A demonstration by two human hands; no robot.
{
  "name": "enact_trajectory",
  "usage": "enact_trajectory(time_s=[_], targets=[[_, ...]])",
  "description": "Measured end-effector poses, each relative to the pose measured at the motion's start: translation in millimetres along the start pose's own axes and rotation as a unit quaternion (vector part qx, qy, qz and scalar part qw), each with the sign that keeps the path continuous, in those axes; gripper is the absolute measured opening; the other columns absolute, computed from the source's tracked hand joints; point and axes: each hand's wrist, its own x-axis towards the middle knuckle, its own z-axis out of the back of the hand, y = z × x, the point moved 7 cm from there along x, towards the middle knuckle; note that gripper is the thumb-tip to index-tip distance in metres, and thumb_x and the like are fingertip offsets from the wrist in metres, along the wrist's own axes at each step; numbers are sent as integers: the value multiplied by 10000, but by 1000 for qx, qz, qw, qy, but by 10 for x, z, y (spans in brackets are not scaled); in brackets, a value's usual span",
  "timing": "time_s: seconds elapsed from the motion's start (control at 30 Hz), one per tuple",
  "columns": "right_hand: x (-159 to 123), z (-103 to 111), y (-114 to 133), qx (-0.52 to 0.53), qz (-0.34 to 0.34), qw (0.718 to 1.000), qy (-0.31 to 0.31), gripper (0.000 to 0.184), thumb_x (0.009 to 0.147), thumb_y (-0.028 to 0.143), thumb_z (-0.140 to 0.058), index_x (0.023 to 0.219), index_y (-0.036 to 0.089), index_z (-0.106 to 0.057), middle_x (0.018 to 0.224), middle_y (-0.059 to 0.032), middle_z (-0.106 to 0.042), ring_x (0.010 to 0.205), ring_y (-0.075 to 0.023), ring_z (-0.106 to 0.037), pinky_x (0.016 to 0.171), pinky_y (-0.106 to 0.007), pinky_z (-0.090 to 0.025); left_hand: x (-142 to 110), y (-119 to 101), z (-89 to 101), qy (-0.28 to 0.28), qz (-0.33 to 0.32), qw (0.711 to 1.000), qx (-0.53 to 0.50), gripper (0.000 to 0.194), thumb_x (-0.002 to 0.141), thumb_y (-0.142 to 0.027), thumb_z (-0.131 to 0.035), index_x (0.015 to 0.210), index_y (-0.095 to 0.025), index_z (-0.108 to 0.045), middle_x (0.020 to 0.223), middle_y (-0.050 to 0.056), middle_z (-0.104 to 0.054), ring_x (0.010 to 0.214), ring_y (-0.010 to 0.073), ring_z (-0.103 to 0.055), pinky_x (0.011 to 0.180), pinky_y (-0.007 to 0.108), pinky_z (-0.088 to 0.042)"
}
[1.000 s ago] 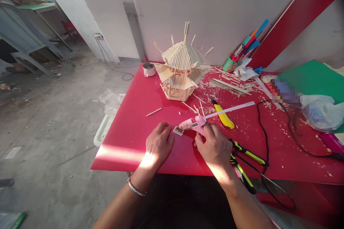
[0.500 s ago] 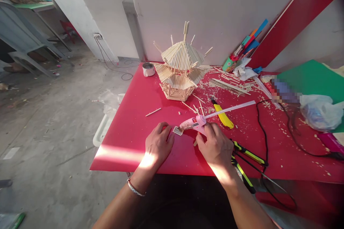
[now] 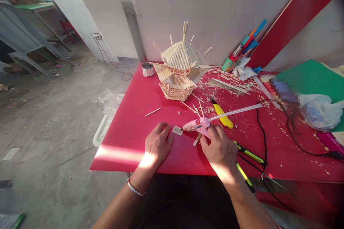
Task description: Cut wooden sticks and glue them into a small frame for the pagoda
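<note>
1. Near the front of the red table, the small frame lies flat between the two hands, its longer sides running mostly left to right.
2. Just right of it is the nozzle of the pink glue gun, which points left, with its clear glue stick jutting right.
3. The right hand grips the gun's handle; its fingers hide most of that handle and the trigger.
4. The left hand, nearer the frame, has bent fingers just left of it; I cannot tell whether they touch it or hold anything.
5. Any glue at the nozzle is too small to make out, and the right arm partly covers the pliers.
</note>
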Motion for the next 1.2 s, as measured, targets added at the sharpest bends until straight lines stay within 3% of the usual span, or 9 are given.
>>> enact_trajectory(time_s=[0.27,0.63,0.93,1.07,1.2], targets=[[38,-4,55,13,16,1000,-6,89,808,138,-572,841,183,-641,795,-27,-659,684,-157,-570,602,-267,-353,-2,-1,3,0,-2,1000,-2,172,920,-286,-564,1007,-245,-706,1074,41,-698,845,180,-681,602,258,-483],[-37,45,-38,-8,18,1000,-15,128,821,193,-588,926,175,-659,847,-23,-683,636,-136,-555,550,-274,-324,0,-3,-1,11,5,1000,-9,194,925,-286,-548,1021,-238,-710,1089,48,-695,869,180,-680,630,259,-503],[-88,-24,-61,27,-26,999,36,205,849,290,-591,997,174,-673,870,-48,-674,673,-151,-572,555,-277,-333,2,-2,4,12,11,1000,-1,191,923,-291,-554,1013,-246,-717,1093,44,-702,877,183,-684,629,256,-494],[-104,-84,-253,89,-71,990,80,327,865,423,-600,1046,156,-653,955,-97,-685,730,-190,-606,577,-283,-388,10,1,22,8,9,1000,7,196,922,-288,-549,1011,-246,-719,1077,42,-704,854,181,-684,613,256,-482],[-150,-83,-731,152,-122,970,144,449,822,491,-645,1114,149,-633,883,-82,-686,672,-185,-602,609,-290,-451,19,3,38,-1,3,1000,6,182,904,-278,-571,1002,-244,-721,1067,35,-703,814,170,-682,599,253,-471]])
